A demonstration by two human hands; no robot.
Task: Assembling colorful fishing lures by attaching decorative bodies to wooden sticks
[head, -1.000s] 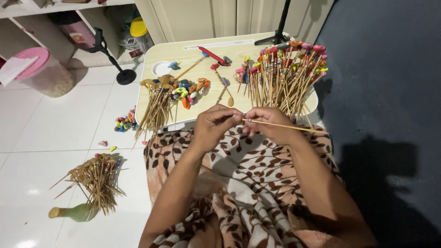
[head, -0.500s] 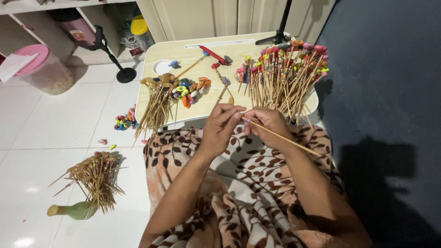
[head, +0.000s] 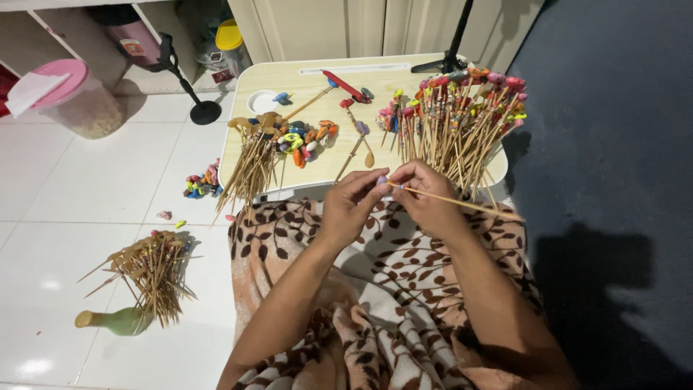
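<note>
My right hand [head: 427, 196] pinches a thin bamboo stick [head: 462, 204] that runs out to the right over my lap. My left hand [head: 351, 204] meets it at the stick's left tip, fingers closed on a small pale purple bead [head: 382, 180]. Both hands hover just in front of a small cream lap table [head: 296, 79]. On the table lie a pile of coloured beads [head: 307, 137], a bundle of bare sticks [head: 251, 160] and a big bunch of sticks with beads on their tips [head: 458, 119].
A brown leaf-patterned blanket [head: 390, 289] covers my lap. On the white floor at left lie another stick bundle [head: 151, 271] by a green bottle [head: 115, 321], loose beads [head: 202, 184], and a pink-lidded jar [head: 76, 101]. A black stand [head: 188, 83] and dark mat [head: 613, 180] flank the table.
The stick's free end has swung lower to the right, and both hands have shifted slightly while staying together at its tip.
</note>
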